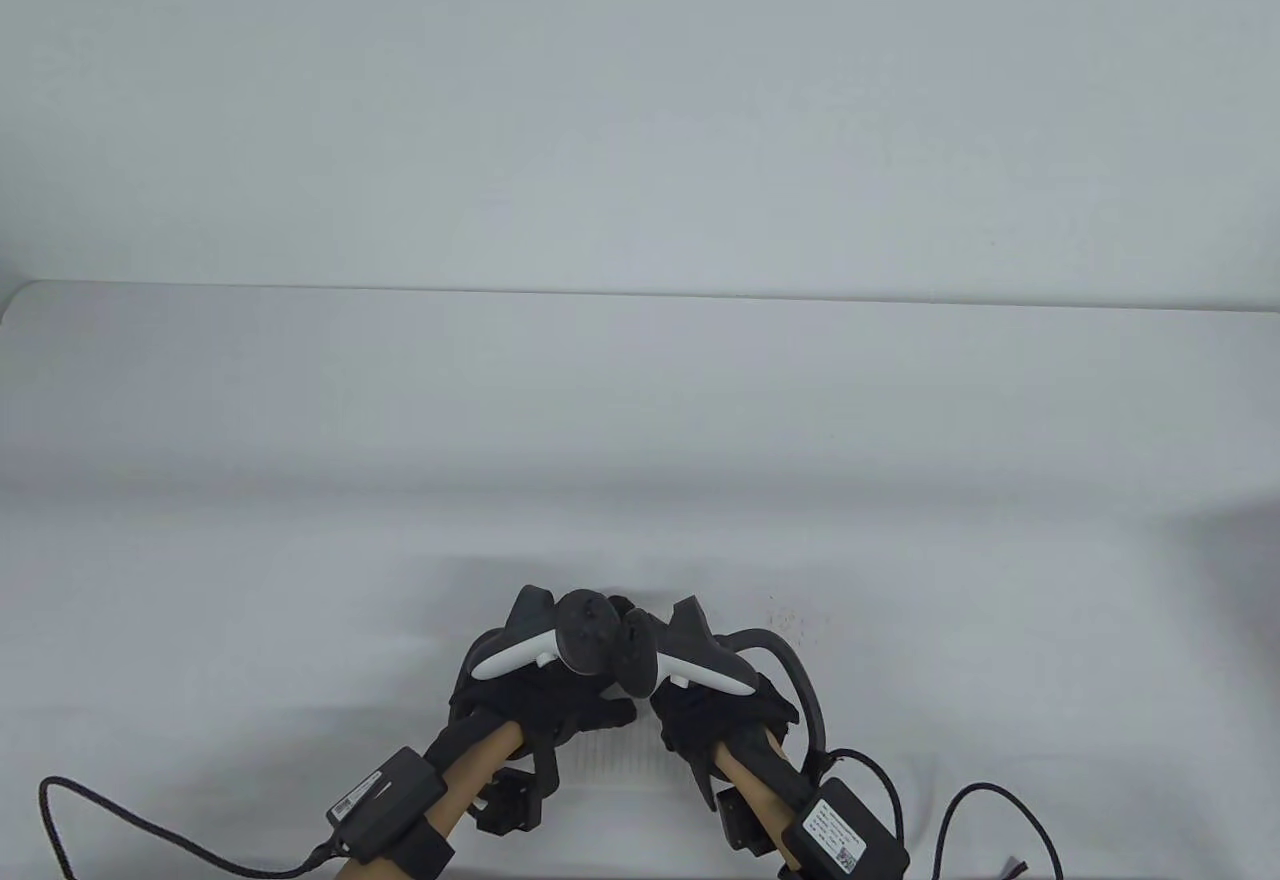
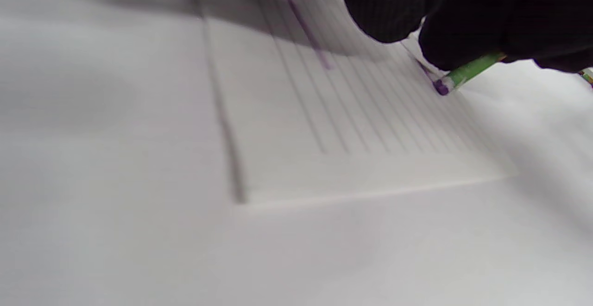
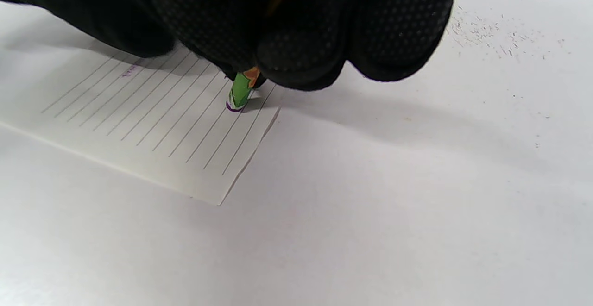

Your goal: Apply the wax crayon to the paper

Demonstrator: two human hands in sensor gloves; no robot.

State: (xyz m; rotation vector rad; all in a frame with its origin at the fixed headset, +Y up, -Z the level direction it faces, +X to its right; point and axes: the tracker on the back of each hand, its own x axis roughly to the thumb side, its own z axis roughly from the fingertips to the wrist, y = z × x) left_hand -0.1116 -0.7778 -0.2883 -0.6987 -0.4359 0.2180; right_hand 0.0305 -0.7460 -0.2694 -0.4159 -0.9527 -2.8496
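Your right hand (image 3: 296,23) pinches the green-wrapped crayon (image 3: 241,90), purple tip down on the lined paper (image 3: 153,125) near its torn edge. Your left hand (image 1: 545,685) rests on the paper beside it; can't tell how its fingers lie. Paper sits on the table (image 1: 250,570).

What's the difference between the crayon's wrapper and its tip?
The wrapper is bright green with an orange patch; the tip is purple. The wrapper is pinched by the right hand; the tip pokes out below and meets the lined paper. Both belong to one crayon.
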